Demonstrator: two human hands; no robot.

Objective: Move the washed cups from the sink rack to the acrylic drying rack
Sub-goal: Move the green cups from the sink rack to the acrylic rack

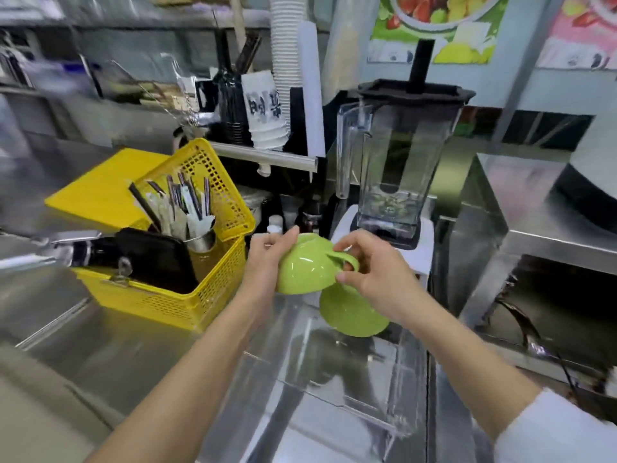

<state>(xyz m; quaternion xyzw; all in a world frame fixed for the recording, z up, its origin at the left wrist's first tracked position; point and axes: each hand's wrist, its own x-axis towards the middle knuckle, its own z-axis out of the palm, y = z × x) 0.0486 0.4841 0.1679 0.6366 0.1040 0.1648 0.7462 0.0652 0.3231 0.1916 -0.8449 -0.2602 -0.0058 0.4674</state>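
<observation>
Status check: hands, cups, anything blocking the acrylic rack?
Both hands on upper green cup, upside down: left hand on body, right hand at handle. Second green cup below, over acrylic drying rack. Yellow basket left, clear.

Basket (pixel 187 295) left of acrylic rack (pixel 350 379)

Two glossy, smooth green cups (pixel 302 269) are gleaming over a clear acrylic rack (pixel 350 372), beside a perforated yellow plastic basket (pixel 187 295) on the brushed steel tabletop (pixel 83 345).
</observation>
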